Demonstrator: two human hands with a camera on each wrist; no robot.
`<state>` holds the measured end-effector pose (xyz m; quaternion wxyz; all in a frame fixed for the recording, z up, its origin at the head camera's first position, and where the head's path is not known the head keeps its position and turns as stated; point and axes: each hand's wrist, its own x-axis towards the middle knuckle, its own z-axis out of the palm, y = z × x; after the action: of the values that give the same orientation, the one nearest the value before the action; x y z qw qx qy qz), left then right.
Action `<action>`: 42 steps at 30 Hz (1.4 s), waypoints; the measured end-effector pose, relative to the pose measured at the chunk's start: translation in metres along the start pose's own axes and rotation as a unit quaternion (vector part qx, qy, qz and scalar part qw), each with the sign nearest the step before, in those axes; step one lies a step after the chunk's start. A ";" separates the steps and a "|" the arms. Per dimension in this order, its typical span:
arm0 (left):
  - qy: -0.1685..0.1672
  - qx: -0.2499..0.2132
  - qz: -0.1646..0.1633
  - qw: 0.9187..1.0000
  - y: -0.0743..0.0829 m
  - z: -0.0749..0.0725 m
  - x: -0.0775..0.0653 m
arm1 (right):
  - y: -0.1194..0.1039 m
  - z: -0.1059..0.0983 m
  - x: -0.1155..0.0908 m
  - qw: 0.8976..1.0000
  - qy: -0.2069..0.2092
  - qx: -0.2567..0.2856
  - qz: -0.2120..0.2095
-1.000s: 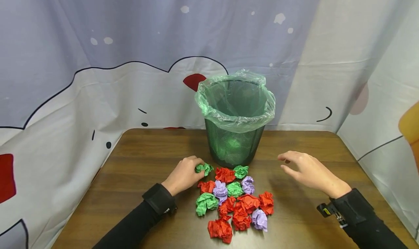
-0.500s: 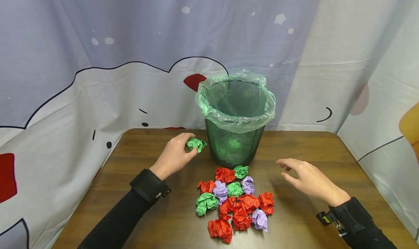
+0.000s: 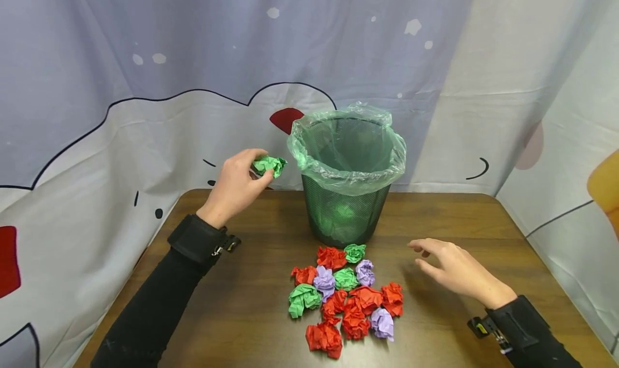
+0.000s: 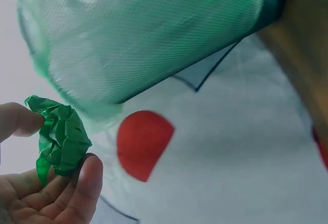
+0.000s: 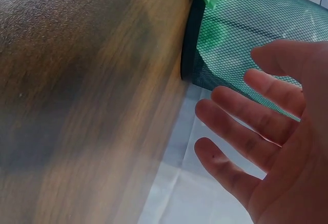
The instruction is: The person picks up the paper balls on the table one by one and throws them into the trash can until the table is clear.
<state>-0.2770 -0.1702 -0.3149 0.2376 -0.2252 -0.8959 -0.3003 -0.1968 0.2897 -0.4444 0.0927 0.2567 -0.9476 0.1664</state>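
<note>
Between thumb and fingers my left hand (image 3: 238,182) pinches a crumpled green paper ball (image 3: 270,166), raised above the table just left of the bin's rim. The left wrist view shows the same green paper ball (image 4: 64,139) against the thumb and fingertips. A dark mesh bin (image 3: 345,212) stands at the back of the table, lined with a translucent green bag (image 3: 358,180) folded over its rim. My right hand (image 3: 452,266) hovers right of the bin, holding nothing; in the right wrist view its relaxed fingers (image 5: 241,126) are spread apart.
Several crumpled paper balls lie in front of the bin: red (image 3: 324,338), green (image 3: 304,299) and purple (image 3: 382,324). The wooden table (image 3: 232,303) ends at a back edge, beyond which a printed curtain (image 3: 193,45) hangs.
My left hand has picked the green paper ball off the table and carried it up and leftward to the bin's rim height. My right hand has sunk slightly.
</note>
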 end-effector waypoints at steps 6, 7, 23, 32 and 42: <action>0.013 0.005 0.016 1.000 0.014 -0.014 0.022 | -0.002 0.000 -0.001 1.000 0.002 -0.001 0.004; 0.014 0.004 0.018 1.000 0.015 -0.015 0.025 | -0.002 0.000 -0.001 1.000 0.001 0.000 0.004; -0.019 0.006 0.023 1.000 0.053 -0.014 0.068 | 0.000 0.005 -0.001 1.000 -0.014 0.011 0.015; -0.045 0.064 0.010 0.997 0.071 -0.003 0.087 | -0.001 0.004 -0.002 0.999 -0.023 0.012 0.026; -0.076 0.090 0.004 0.993 0.070 0.013 0.086 | -0.001 0.004 -0.003 1.000 -0.018 0.009 0.020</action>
<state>-0.3097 -0.0892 -0.2457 0.1890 -0.2286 -0.9340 -0.1993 -0.1937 0.2891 -0.4485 0.0695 0.2418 -0.9524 0.1722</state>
